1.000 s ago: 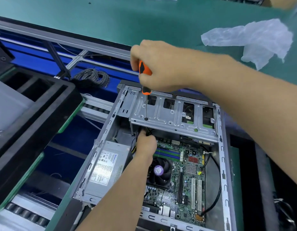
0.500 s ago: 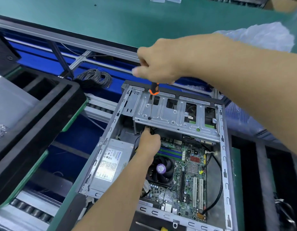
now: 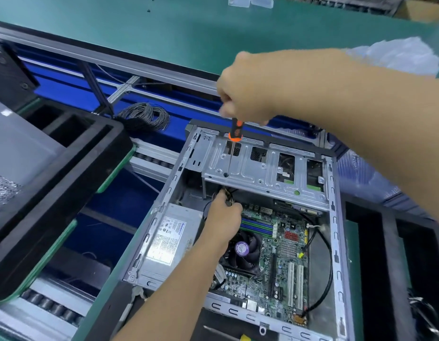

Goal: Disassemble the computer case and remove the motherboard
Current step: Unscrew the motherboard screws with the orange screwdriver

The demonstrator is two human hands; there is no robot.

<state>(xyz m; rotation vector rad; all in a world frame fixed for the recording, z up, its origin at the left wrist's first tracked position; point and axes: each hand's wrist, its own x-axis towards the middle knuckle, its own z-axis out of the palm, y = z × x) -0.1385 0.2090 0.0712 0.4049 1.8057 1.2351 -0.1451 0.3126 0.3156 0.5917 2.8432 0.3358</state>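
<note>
Screwdriver meets drive cage inside open computer

Fingers of the right hand [image 3: 248,94] are closed around the orange-and-black handle of a screwdriver [image 3: 234,134], its thin shaft running down to a hole near the left front edge of the metal drive cage [image 3: 262,172] at the far end of the computer case [image 3: 335,242]. Below the cage, the left hand [image 3: 224,215] reaches into the case and pinches a bundle of cables [image 3: 229,196] between its fingers. The motherboard [image 3: 280,262] sits flat in the case floor, right of the grey power supply [image 3: 168,238], with the fan [image 3: 243,249] beside the left wrist. A black tray [image 3: 65,163] stands well left of the case. Risks from here, as a judgement: the tip could slip from the screw if the shaft tilts, a freed screw could drop onto the board, and a hard tug could strain the cables where they join it.
</note>
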